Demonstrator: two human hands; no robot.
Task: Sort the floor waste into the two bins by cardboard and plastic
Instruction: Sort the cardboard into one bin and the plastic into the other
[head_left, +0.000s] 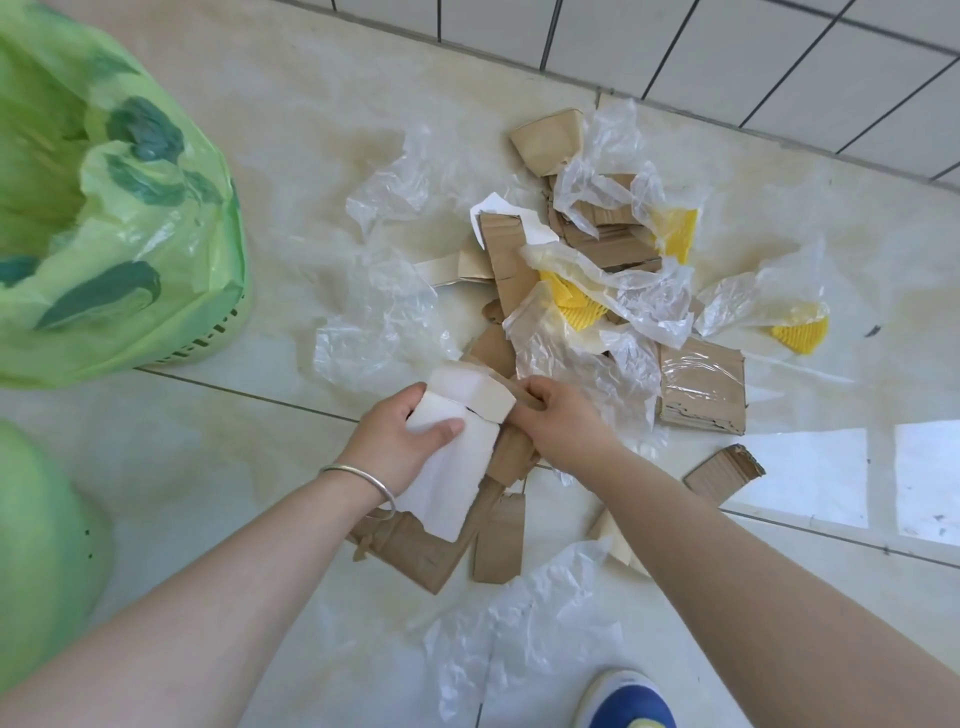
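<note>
My left hand (402, 441) grips a bundle of cardboard pieces (457, 467), white-faced on top and brown beneath, held above the floor. Just to its right, my right hand (558, 421) is closed on a brown cardboard strip (524, 397) at the bundle's upper edge. Beyond the hands lies a heap of brown cardboard scraps (592, 249) mixed with clear plastic sheets (639, 296) and yellow pieces (675, 234). A bin lined with a green bag (104, 218) stands at the left. A second green bin (41, 545) shows at the lower left edge.
Clear plastic film lies on the tiles at the left of the heap (379, 317) and near my blue shoe (631, 701). A folded cardboard slab (701, 389) and a small scrap (724, 473) lie to the right. A tiled wall (727, 52) runs along the back.
</note>
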